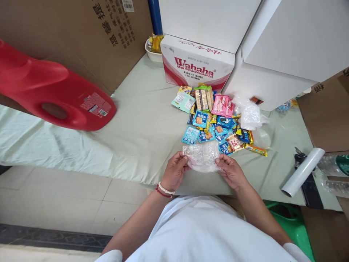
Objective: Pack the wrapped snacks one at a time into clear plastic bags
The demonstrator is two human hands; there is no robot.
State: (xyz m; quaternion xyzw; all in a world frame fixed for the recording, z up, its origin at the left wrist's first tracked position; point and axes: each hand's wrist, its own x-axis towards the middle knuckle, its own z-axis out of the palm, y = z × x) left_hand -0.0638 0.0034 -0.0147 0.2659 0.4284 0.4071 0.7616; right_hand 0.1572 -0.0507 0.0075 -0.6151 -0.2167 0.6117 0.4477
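Between my two hands a crinkled clear plastic bag (203,157) is stretched out near the table's front edge. My left hand (175,169), with a white and a red bracelet at the wrist, pinches its left side. On its right side my right hand (231,170) grips it between thumb and fingers. Just beyond the bag lies a heap of small wrapped snacks: blue packets (191,135), pink wafer packs (223,105), a green-edged wafer pack (204,98) and a yellow bar (255,149). What is inside the bag, if anything, cannot be made out.
A Wahaba-style white and red carton lettered Wahaha (197,65) stands behind the snacks. Crumpled clear bags (250,115) lie to their right. A large red jug (57,91) is at the left; a white roll (303,172), scissors (300,153) and plastic bottles (331,165) are at the right.
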